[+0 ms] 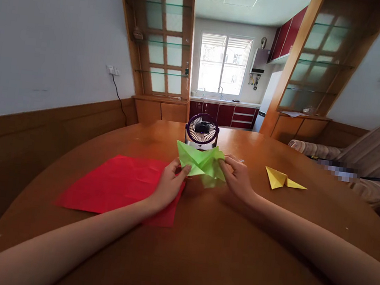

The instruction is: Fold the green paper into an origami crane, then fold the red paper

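A partly folded green paper (201, 162) is held just above the round wooden table (197, 254), in front of me. My left hand (169, 184) pinches its left side with thumb and fingers. On the paper's right side, my right hand (239, 176) grips a fold. Both forearms reach in from the bottom corners of the view.
A flat red paper sheet (118, 184) lies on the table under my left wrist. A folded yellow paper shape (280, 179) sits to the right. A small dark desk fan (201, 132) stands just behind the green paper. A sofa (364, 159) is at the right.
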The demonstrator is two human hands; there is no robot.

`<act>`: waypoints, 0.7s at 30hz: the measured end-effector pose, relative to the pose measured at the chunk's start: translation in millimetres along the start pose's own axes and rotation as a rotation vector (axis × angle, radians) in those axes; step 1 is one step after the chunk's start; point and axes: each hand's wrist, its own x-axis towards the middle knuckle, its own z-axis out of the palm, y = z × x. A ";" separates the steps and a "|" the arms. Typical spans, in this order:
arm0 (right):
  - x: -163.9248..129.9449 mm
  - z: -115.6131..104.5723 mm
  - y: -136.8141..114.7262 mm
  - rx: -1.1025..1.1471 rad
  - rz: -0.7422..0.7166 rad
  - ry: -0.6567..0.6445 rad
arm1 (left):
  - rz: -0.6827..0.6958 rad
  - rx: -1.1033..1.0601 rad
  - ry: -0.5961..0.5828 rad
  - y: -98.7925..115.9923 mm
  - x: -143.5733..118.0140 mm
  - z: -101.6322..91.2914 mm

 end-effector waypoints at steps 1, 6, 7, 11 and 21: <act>1.6 -0.1 1.9 0.011 0.056 0.022 | -0.021 -0.040 0.023 -1.6 3.7 -1.9; 8.9 0.5 7.8 0.264 0.425 0.107 | -0.140 -0.191 0.076 -6.8 18.3 -15.3; 10.2 0.8 8.6 0.336 0.493 0.103 | -0.179 -0.216 0.066 -7.4 20.2 -18.4; 14.1 1.1 16.7 0.466 0.632 0.051 | -0.409 -0.263 -0.003 -7.9 26.7 -30.1; 12.2 -3.9 24.8 0.108 0.533 -0.009 | -0.441 -0.278 0.016 21.1 25.8 -26.9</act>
